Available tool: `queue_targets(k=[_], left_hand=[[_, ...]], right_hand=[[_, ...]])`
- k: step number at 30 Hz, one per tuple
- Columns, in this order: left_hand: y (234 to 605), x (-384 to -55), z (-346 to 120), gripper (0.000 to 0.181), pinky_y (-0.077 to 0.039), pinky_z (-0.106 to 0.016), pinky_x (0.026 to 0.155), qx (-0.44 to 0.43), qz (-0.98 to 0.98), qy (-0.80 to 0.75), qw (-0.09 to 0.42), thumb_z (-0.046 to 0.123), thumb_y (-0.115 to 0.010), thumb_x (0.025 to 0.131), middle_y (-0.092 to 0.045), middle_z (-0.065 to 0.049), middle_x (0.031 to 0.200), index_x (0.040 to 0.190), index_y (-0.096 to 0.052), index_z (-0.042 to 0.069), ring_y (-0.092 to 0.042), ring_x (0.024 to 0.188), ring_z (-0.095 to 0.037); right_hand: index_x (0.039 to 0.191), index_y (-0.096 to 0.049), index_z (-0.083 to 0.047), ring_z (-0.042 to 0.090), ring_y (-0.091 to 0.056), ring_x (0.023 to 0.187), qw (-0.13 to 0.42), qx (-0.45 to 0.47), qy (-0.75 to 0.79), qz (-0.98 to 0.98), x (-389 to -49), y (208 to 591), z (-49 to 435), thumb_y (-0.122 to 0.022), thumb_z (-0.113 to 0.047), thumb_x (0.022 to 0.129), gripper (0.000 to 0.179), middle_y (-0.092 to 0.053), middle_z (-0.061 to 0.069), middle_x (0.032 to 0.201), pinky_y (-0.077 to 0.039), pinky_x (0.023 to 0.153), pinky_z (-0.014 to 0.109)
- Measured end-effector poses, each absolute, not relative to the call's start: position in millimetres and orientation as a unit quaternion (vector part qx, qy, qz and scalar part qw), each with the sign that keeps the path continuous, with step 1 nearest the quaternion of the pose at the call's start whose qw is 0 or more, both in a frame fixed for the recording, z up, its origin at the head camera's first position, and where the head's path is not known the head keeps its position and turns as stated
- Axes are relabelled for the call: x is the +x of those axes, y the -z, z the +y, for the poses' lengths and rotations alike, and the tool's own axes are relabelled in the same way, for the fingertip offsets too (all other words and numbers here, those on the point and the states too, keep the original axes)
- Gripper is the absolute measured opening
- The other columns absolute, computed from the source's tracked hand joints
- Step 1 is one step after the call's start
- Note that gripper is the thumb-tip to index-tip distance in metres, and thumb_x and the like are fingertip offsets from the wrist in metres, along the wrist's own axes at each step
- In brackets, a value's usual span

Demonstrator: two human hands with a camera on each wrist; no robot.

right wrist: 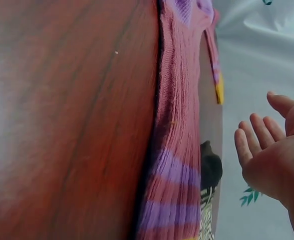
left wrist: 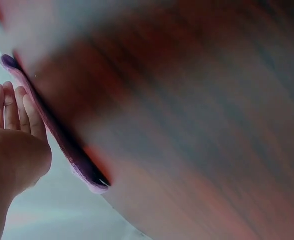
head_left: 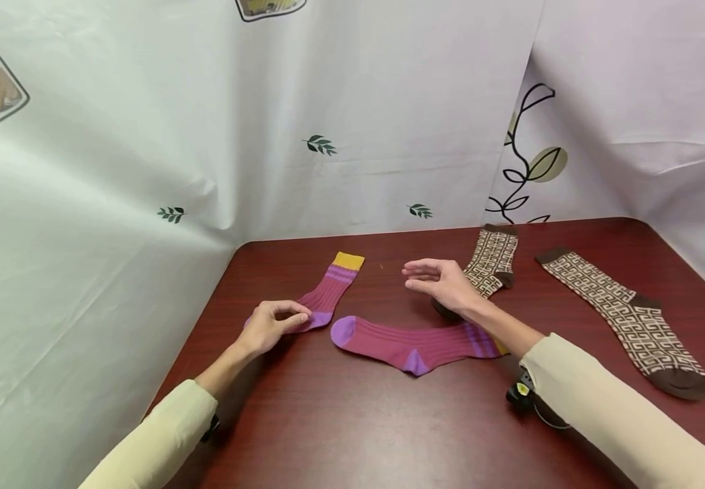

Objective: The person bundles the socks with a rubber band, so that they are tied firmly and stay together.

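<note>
A magenta sock with a purple heel and a yellow cuff [head_left: 331, 288] lies on the left of the table. Over its foot end is my left hand [head_left: 269, 326], thumb and index fingertip close together near the heel. In the left wrist view this hand [left wrist: 19, 135] has its fingers loosely extended beside the sock [left wrist: 52, 125]; whether it touches the fabric I cannot tell. A matching sock [head_left: 383, 341] lies crosswise in the middle, its cuff partly hidden behind my right forearm. Held in the air above the table, my right hand [head_left: 444, 282] has nothing in it.
Behind the right hand lies a brown-and-cream patterned sock [head_left: 492, 257], partly covered by the hand. Another of that pattern [head_left: 627, 312] is at the right. White printed curtains [head_left: 377, 122] surround the back and sides of the dark red table [head_left: 352, 428].
</note>
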State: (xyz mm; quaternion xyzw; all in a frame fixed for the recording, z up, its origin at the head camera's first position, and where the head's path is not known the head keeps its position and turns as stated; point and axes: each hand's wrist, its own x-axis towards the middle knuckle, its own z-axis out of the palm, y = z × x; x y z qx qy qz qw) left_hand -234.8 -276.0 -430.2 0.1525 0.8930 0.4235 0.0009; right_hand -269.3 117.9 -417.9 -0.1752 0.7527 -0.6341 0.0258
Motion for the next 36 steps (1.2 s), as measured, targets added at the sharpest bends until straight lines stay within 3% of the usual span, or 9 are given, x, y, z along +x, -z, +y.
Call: queue_targets(k=[10,18,25,28,32,36], left_hand=[[428,-233,-294,0.016,-0.055,-0.019,0.079,0.121,0.885,-0.449,-0.024,0.012,-0.079,0.098,-0.079,-0.009,0.113,0.113,-0.082,0.008,-0.070,0.099,-0.014],[426,-230,-312,0.025,-0.051,-0.015,0.082,0.076,0.904,-0.416,-0.063,0.010,-0.078,0.098,-0.078,-0.011,0.116,0.123,-0.078,0.006,-0.073,0.103,-0.024],[425,-224,-324,0.028,-0.045,-0.012,0.085,0.033,0.919,-0.384,-0.081,0.013,-0.078,0.099,-0.078,-0.012,0.120,0.126,-0.076,0.006,-0.070,0.110,-0.026],[424,-221,-329,0.029,-0.048,-0.018,0.092,0.016,0.926,-0.367,-0.084,0.014,-0.078,0.099,-0.078,-0.012,0.120,0.127,-0.076,0.006,-0.071,0.115,-0.027],[422,-218,-332,0.029,-0.048,-0.038,0.103,-0.003,0.931,-0.354,-0.084,0.015,-0.077,0.100,-0.077,-0.013,0.122,0.128,-0.076,0.006,-0.068,0.122,-0.030],[423,-215,-335,0.030,-0.046,-0.049,0.104,-0.020,0.934,-0.348,-0.084,0.019,-0.075,0.102,-0.076,-0.014,0.125,0.129,-0.075,0.007,-0.065,0.126,-0.033]], right_hand=[[0.135,-0.062,0.015,0.047,-0.064,0.125,0.028,-0.217,0.607,0.764,-287,422,93,-0.074,-0.005,0.097,0.044,-0.066,0.033,0.132,-0.056,0.097,0.029],[0.145,-0.056,0.011,0.039,-0.058,0.136,0.069,-0.198,0.578,0.789,-305,420,73,-0.069,-0.009,0.103,0.048,-0.061,0.028,0.144,-0.046,0.113,0.047],[0.151,-0.053,0.007,0.035,-0.054,0.142,0.085,-0.186,0.557,0.805,-318,417,57,-0.066,-0.015,0.106,0.052,-0.060,0.021,0.149,-0.043,0.117,0.045],[0.152,-0.052,0.006,0.034,-0.053,0.142,0.090,-0.183,0.554,0.807,-322,417,51,-0.068,-0.016,0.105,0.054,-0.059,0.021,0.150,-0.042,0.117,0.044],[0.154,-0.049,0.005,0.034,-0.051,0.145,0.101,-0.183,0.544,0.812,-327,417,44,-0.067,-0.016,0.106,0.056,-0.056,0.021,0.153,-0.041,0.118,0.044],[0.158,-0.044,0.004,0.034,-0.044,0.149,0.118,-0.188,0.535,0.815,-333,420,36,-0.064,-0.015,0.106,0.059,-0.050,0.022,0.159,-0.036,0.121,0.044]])
